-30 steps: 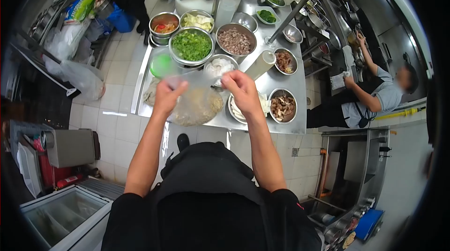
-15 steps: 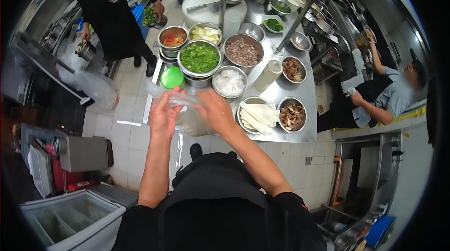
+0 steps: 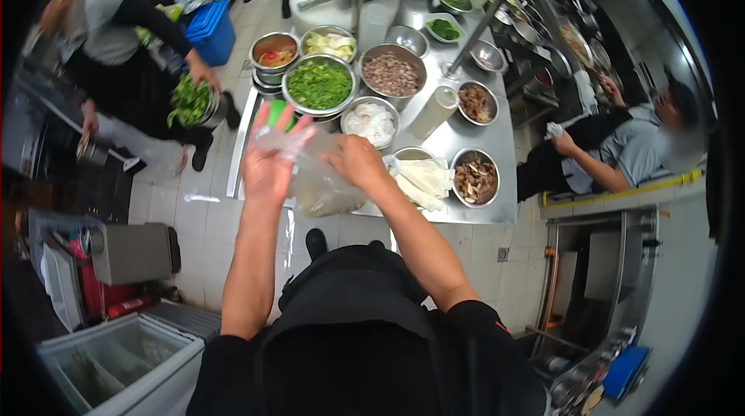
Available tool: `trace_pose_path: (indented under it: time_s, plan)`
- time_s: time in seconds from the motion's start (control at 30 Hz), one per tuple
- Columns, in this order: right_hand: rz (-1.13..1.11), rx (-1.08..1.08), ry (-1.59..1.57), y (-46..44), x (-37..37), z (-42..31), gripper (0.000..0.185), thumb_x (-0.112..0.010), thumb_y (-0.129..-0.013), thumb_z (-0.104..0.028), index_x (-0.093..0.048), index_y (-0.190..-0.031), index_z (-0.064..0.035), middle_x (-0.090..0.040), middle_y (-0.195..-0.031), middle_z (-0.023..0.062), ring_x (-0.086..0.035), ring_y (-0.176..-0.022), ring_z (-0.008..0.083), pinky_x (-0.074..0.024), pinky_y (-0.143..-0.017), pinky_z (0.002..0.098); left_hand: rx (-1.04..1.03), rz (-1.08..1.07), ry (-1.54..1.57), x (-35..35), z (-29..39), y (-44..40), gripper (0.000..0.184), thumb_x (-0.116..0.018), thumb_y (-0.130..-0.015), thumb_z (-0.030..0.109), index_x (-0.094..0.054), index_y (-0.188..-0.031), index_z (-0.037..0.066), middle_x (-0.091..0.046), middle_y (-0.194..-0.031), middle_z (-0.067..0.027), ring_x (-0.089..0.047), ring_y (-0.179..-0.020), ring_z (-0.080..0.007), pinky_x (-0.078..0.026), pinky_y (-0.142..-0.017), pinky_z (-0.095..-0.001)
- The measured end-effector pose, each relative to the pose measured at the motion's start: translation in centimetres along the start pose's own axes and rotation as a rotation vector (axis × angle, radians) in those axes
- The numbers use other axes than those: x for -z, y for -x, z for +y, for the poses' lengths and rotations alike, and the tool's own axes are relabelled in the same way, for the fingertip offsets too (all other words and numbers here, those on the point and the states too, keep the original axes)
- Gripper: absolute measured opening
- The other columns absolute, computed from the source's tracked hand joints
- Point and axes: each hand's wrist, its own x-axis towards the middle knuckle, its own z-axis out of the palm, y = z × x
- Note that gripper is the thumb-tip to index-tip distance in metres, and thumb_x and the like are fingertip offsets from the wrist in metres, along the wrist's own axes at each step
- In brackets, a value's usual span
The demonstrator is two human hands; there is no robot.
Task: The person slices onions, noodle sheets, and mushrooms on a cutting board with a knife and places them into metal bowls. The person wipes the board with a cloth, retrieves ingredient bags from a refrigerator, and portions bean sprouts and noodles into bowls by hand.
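A clear plastic bag (image 3: 322, 185) with something pale brown inside hangs over the near edge of the steel table (image 3: 485, 210). My left hand (image 3: 269, 160) is open, palm up and fingers spread, against the bag's twisted neck. On the bag's right side, my right hand (image 3: 357, 160) is closed on the plastic. Just behind my left hand is a green lid (image 3: 273, 113), partly covered by the fingers. Beyond the hands are bowls of chopped greens (image 3: 319, 82), white pieces (image 3: 369, 123) and diced meat (image 3: 391, 73).
White sheets (image 3: 423, 182) and brown slices (image 3: 476, 181) fill bowls at the right, near a bottle (image 3: 436, 112). A co-worker (image 3: 116, 51) carries greens (image 3: 188, 103) at the left. Another person (image 3: 621, 144) stands at the right. An open freezer (image 3: 120, 354) is lower left.
My left hand has opened from its grip, fingers spread. My right hand has moved across to the bag's neck and side. The left co-worker has come closer with the greens.
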Motion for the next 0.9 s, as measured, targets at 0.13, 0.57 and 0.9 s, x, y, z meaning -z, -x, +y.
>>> trace_pose_path:
  time_s: [0.13, 0.57, 0.9]
  plan:
    - [0.164, -0.248, 0.272, 1.0, -0.9, 6.7, 0.011, -0.06, -0.081, -0.008, -0.063, -0.085, 0.0028, -0.063, -0.092, 0.0199, -0.06, -0.082, 0.0404, -0.048, -0.072, 0.0471, 0.024, 0.241, -0.372, 9.4, 2.2, 0.7, 0.064, -0.036, -0.079, -0.006, -0.028, -0.142, 0.004, -0.044, -0.134, -0.023, -0.053, -0.115, -0.0417, -0.049, -0.094, -0.0542]
    - [-0.365, -0.181, -0.226, -0.5, -4.1, -3.1, 0.02, -0.057, -0.078, -0.012, -0.063, -0.093, -0.0008, -0.067, -0.094, 0.0197, -0.064, -0.085, 0.0361, -0.0497, -0.078, 0.0395, 0.301, 0.46, -0.134, 9.2, -1.7, 2.0, 0.051, -0.049, -0.082, -0.004, -0.036, -0.131, 0.003, -0.053, -0.115, -0.0164, -0.058, -0.101, -0.0344, -0.053, -0.083, -0.0501]
    - [-0.099, 0.154, 0.38, 5.0, -2.5, 2.7, 0.064, -0.068, -0.071, -0.016, -0.048, -0.13, -0.0028, -0.055, -0.12, 0.0295, -0.05, -0.119, 0.0393, -0.045, -0.095, 0.0447, -0.241, 0.449, -0.873, 10.2, 0.8, 3.6, 0.06, -0.05, -0.074, -0.007, -0.044, -0.133, 0.005, -0.056, -0.119, -0.0124, -0.06, -0.096, -0.0216, -0.047, -0.082, -0.0365]
